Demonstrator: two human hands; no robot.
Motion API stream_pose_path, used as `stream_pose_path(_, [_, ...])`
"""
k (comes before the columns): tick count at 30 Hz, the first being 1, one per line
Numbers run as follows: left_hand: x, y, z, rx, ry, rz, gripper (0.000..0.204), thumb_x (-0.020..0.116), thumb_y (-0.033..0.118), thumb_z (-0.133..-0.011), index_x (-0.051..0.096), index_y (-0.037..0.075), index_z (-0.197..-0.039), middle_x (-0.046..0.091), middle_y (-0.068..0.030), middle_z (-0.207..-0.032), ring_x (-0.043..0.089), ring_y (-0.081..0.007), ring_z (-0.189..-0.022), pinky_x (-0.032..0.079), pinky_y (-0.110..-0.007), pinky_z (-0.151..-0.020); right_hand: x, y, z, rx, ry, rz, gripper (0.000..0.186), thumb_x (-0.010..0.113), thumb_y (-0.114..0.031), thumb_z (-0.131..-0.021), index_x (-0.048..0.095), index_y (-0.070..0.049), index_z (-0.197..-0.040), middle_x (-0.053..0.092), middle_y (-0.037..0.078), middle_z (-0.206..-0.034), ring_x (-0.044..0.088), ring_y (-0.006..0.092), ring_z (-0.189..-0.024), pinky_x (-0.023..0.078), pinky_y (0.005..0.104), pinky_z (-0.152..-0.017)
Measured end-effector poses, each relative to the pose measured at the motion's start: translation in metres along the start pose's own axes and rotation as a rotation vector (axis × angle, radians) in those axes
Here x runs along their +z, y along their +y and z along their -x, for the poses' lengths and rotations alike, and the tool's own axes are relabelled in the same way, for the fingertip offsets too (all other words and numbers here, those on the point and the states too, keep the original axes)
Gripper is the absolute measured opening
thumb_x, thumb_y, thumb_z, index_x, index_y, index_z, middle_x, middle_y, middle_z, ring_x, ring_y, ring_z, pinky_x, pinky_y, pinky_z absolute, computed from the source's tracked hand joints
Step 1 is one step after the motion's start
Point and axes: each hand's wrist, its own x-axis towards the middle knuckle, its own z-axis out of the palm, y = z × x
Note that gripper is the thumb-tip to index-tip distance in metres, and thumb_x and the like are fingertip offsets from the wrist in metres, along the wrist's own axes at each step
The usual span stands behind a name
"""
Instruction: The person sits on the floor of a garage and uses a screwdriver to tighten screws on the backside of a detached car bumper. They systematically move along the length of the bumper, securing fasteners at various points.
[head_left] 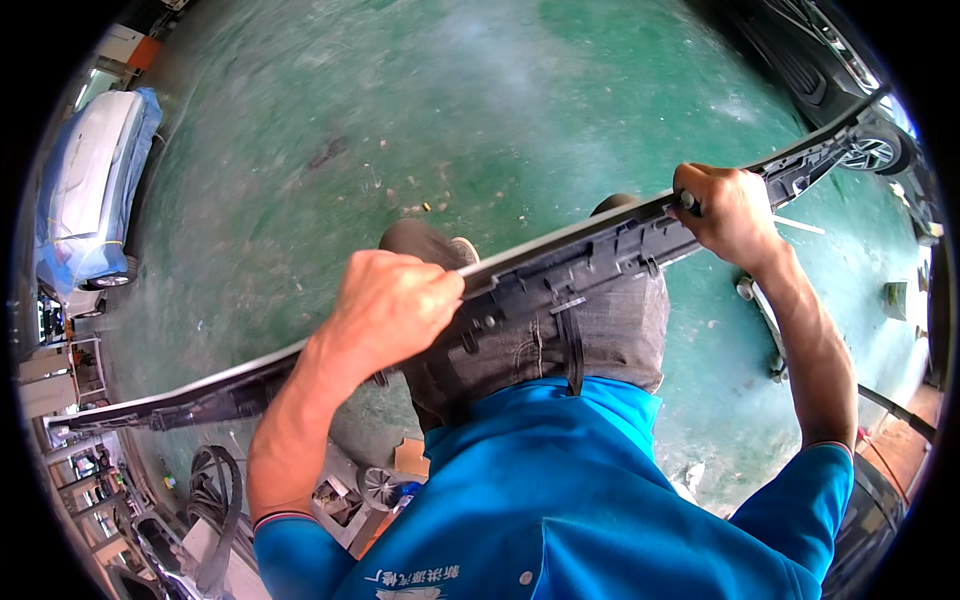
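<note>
A long black plastic car trim strip point(590, 258) with a pale upper edge stretches slantwise across my lap, from low on the left to high on the right. Clips and ribs line the side that faces me. My left hand point(395, 305) is closed around it left of its middle, knuckles up. Farther along to the right, my right hand point(728, 210) grips the same strip in a fist. A small dark rounded piece shows at that fist's thumb side; I cannot tell whether it belongs to the strip. A dark strap hangs at my waist.
Green floor point(300, 130) with scuffs and small debris spreads ahead. A white car point(100, 180) partly wrapped in blue sheeting stands far left, a dark car point(790, 60) far right. Loose parts and a wheel point(380, 487) lie at lower left. A wheeled creeper point(765, 325) is beside my right forearm.
</note>
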Motion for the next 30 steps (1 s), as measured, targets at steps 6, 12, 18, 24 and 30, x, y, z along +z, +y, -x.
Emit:
stream_pose_path(6, [0.002,-0.026,0.012,-0.138,-0.112,-0.008,0.024,0.075,0.015,-0.075,0.055,0.006,-0.066,0.057,-0.0088,-0.061,0.062,-0.0317,-0.060,0.045,-0.046,-0.053,0.009,-0.023,-0.009,0.095,-0.043,0.014,0.026,0.080,-0.018,-0.082,0.058,-0.007,-0.090,0.069,0.010,-0.086,0.069,0.0382,-0.082,0.054,0.0499,-0.070])
stream_pose_path(12, [0.002,-0.031,-0.004,-0.171,-0.112,0.040,0.023,0.076,0.018,-0.078,0.059,0.006,-0.068,0.061,-0.0098,-0.064,0.063,-0.0327,-0.063,0.045,-0.046,-0.055,0.025,-0.010,-0.015,0.161,-0.074,-0.017,0.025,0.081,-0.020,-0.080,0.062,-0.008,-0.091,0.071,0.012,-0.081,0.069,0.0390,-0.082,0.053,0.0501,-0.071])
stream_pose_path(18, [-0.006,-0.044,0.000,-0.274,-0.151,0.107,0.023,0.079,0.022,-0.078,0.064,0.007,-0.072,0.063,-0.0104,-0.068,0.063,-0.0327,-0.066,0.045,-0.046,-0.057,-0.002,-0.017,-0.020,0.129,-0.054,-0.057,0.025,0.083,-0.018,-0.078,0.064,-0.007,-0.089,0.068,0.015,-0.072,0.068,0.0405,-0.077,0.052,0.0496,-0.069])
stream_pose_path(24, [0.006,-0.057,0.007,-0.344,-0.104,0.067,0.025,0.080,0.025,-0.080,0.065,0.007,-0.072,0.064,-0.0083,-0.071,0.065,-0.0338,-0.070,0.047,-0.046,-0.060,0.017,-0.017,-0.024,0.081,-0.036,-0.074,0.026,0.081,-0.014,-0.078,0.059,-0.004,-0.086,0.066,0.016,-0.074,0.065,0.0426,-0.074,0.049,0.0503,-0.066])
stream_pose_path(30, [0.007,-0.059,0.010,-0.344,-0.111,0.120,0.018,0.080,0.023,-0.082,0.072,0.007,-0.078,0.068,-0.0076,-0.075,0.066,-0.0313,-0.069,0.049,-0.044,-0.062,0.024,-0.016,-0.021,0.077,0.020,-0.122,0.027,0.080,-0.009,-0.078,0.054,-0.003,-0.084,0.064,0.016,-0.077,0.063,0.0423,-0.072,0.048,0.0471,-0.064])
